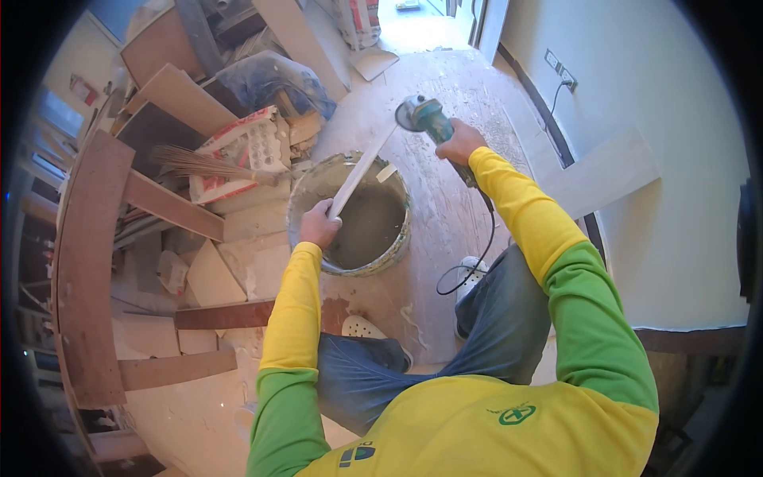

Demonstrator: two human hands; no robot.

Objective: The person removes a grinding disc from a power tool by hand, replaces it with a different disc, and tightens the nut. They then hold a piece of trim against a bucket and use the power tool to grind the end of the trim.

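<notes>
My left hand (pixel 320 224) is closed on the lower end of a long, narrow pale strip (pixel 357 180), above the left part of a round bucket's rim (pixel 297 208). Grey material (pixel 367 226) lies inside the bucket. My right hand (pixel 461 143) is wrapped round the body of a green angle grinder (pixel 434 123). The grinder's disc (pixel 408 114) is at the strip's upper end; whether they touch is unclear. A black cord (pixel 492 230) hangs down from the tool. Some of my fingers are hidden behind what they hold.
Left of the bucket lie a straw broom (pixel 211 164), a torn red and white bag (pixel 250 147) and reddish boards (pixel 94 262). A pale panel (pixel 608 176) leans by the right wall, under sockets (pixel 559 70). My shoes (pixel 470 274) stand near the bucket.
</notes>
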